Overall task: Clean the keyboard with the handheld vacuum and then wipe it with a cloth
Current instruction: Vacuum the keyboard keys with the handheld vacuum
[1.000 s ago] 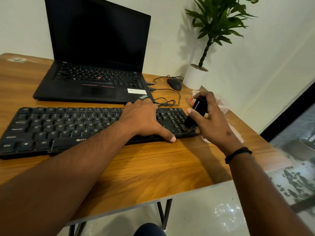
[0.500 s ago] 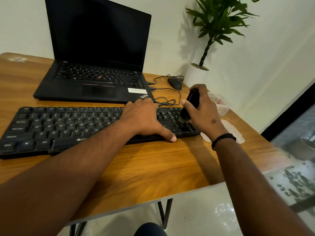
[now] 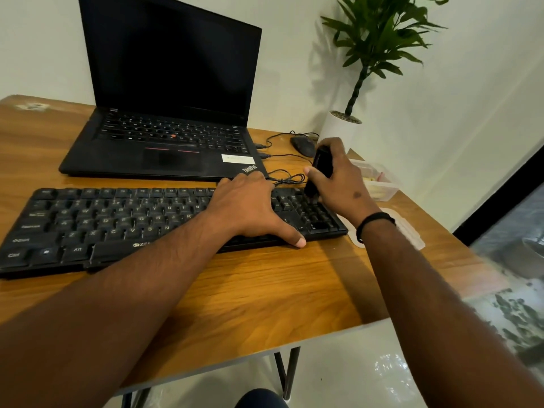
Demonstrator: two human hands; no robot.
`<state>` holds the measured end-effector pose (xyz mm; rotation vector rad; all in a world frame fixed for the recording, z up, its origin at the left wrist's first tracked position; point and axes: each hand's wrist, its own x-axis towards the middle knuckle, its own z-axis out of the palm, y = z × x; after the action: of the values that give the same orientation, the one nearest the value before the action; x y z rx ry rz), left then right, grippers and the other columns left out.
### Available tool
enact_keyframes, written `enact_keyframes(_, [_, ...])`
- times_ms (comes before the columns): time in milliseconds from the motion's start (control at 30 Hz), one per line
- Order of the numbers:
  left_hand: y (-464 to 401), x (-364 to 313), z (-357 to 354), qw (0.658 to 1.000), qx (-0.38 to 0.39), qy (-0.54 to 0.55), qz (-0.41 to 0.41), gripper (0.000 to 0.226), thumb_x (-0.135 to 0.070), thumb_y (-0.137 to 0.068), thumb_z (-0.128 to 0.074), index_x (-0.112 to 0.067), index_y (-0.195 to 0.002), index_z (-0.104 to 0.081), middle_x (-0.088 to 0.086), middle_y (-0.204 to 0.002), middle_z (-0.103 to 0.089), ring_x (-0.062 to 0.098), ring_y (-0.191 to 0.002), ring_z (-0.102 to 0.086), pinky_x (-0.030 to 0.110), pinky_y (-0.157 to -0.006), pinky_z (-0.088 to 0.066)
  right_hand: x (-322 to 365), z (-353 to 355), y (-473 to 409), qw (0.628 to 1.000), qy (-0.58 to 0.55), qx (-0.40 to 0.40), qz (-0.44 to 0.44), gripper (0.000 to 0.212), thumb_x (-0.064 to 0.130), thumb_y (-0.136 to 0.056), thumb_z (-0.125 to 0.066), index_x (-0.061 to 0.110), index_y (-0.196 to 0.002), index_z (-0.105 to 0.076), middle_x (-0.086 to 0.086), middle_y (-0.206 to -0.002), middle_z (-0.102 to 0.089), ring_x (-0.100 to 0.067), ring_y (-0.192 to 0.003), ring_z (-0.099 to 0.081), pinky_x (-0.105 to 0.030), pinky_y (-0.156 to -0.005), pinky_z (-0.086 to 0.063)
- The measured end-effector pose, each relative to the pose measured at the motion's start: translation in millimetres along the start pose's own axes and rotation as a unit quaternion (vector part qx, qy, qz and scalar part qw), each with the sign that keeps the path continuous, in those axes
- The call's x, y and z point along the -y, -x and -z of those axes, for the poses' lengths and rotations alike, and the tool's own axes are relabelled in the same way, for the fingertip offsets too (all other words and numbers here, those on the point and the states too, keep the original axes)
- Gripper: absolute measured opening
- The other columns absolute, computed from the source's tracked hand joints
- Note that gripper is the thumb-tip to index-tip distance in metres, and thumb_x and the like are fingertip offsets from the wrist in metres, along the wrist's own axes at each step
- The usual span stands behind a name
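Note:
A black keyboard [image 3: 117, 222] lies across the wooden table [image 3: 265, 290]. My left hand [image 3: 250, 207] rests flat on its right half, thumb at the front edge. My right hand [image 3: 344, 184] grips a small black handheld vacuum [image 3: 321, 166], held nearly upright with its nozzle down on the number pad keys near the keyboard's top right. A clear plastic box [image 3: 382, 184] behind my right hand holds something pale; whether it is the cloth I cannot tell.
An open black laptop [image 3: 164, 113] stands behind the keyboard. A wired mouse [image 3: 303, 145] and its coiled cable [image 3: 288, 179] lie to the laptop's right. A potted plant [image 3: 341, 128] stands at the back right. A clear lid [image 3: 406, 231] lies near the table's right edge.
My right hand has moved the vacuum away from me, from the number pad's front right corner to its upper rows. My left hand has stayed in place.

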<state>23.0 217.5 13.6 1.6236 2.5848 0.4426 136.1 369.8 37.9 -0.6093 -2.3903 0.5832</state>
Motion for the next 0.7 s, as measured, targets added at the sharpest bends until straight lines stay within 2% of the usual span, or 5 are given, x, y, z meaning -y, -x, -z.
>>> enact_keyframes(200, [0, 0, 0, 1.000, 0.002, 0.001, 0.002, 0.128, -0.101, -0.037, -0.058, -0.020, -0.136, -0.057, -0.002, -0.135, -0.053, 0.023, -0.125, -0.049, 0.047, -0.100, -0.041, 0, -2, -12, 0.998, 0.057, -0.011, -0.006, 0.040, 0.026, -0.096, -0.062, 0.021, -0.129, -0.040, -0.011, -0.115, -0.059, -0.030, -0.095, -0.063, -0.036, -0.072, -0.056])
enact_keyframes(333, [0, 0, 0, 1.000, 0.000, 0.007, 0.003, 0.126, -0.100, -0.039, -0.060, -0.021, -0.137, -0.057, -0.002, -0.135, -0.052, 0.024, -0.126, -0.048, 0.047, -0.100, -0.039, 9, -6, -14, 0.997, -0.049, 0.067, 0.003, 0.038, 0.025, -0.098, -0.060, 0.021, -0.129, -0.040, -0.004, -0.112, -0.052, -0.019, -0.065, -0.063, -0.024, -0.050, -0.052])
enact_keyframes(467, [0, 0, 0, 1.000, -0.004, 0.006, 0.002, 0.125, -0.100, -0.038, -0.060, -0.021, -0.135, -0.058, -0.002, -0.131, -0.053, 0.023, -0.123, -0.049, 0.045, -0.097, -0.040, 10, -12, -19, 1.000, 0.028, -0.005, -0.012, 0.039, 0.027, -0.096, -0.061, 0.021, -0.129, -0.040, 0.000, -0.108, -0.054, -0.024, -0.089, -0.062, -0.042, -0.074, -0.058])
enact_keyframes(600, [0, 0, 0, 1.000, -0.008, 0.010, 0.000, 0.124, -0.099, -0.039, -0.061, -0.021, -0.135, -0.057, -0.001, -0.131, -0.054, 0.024, -0.123, -0.050, 0.045, -0.097, -0.039, 18, -17, -15, 0.993, -0.093, 0.072, 0.001, 0.036, 0.026, -0.097, -0.061, 0.022, -0.127, -0.040, -0.004, -0.107, -0.054, -0.020, -0.062, -0.063, -0.026, -0.047, -0.052])
enact_keyframes(700, [0, -1, 1, 1.000, 0.000, 0.005, 0.006, 0.127, -0.100, -0.037, -0.060, -0.021, -0.137, -0.057, -0.002, -0.135, -0.052, 0.024, -0.126, -0.048, 0.046, -0.099, -0.039, 9, -13, -18, 0.999, 0.031, -0.020, -0.015, 0.041, 0.027, -0.096, -0.061, 0.020, -0.131, -0.040, -0.006, -0.115, -0.060, -0.031, -0.095, -0.065, -0.044, -0.077, -0.058])
